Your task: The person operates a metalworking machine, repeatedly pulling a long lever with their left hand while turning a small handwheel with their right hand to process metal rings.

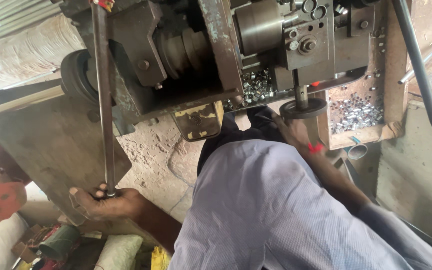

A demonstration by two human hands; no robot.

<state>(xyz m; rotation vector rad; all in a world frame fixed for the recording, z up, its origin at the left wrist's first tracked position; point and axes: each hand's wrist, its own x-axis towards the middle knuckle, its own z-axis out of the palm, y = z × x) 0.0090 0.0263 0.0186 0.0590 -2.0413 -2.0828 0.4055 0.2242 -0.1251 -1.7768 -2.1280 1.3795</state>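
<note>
Shirt-front (276,210) nearest, my left hand (103,202) grips the long rod (103,100), right hand (291,131) clasps the handwheel (303,107); I judge a slipping rod could swing wide.

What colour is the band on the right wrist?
Red band, seen in the head view.

Your left hand (107,202) is wrapped round a long steel rod (104,95), dull grey and faintly rusty. Your right hand (292,131) sits at a dark metal handwheel (303,108), its rim worn smooth and slightly shiny. The machine body (216,50) on the far side is cast metal, its paint chipped and greasy. On the right, a rough wooden tray (393,80) holds bright, glossy little metal pieces (353,112). Your shirt (276,210) is pale matt woven cloth. The floor (158,160) looks like rough, pitted concrete.
</note>
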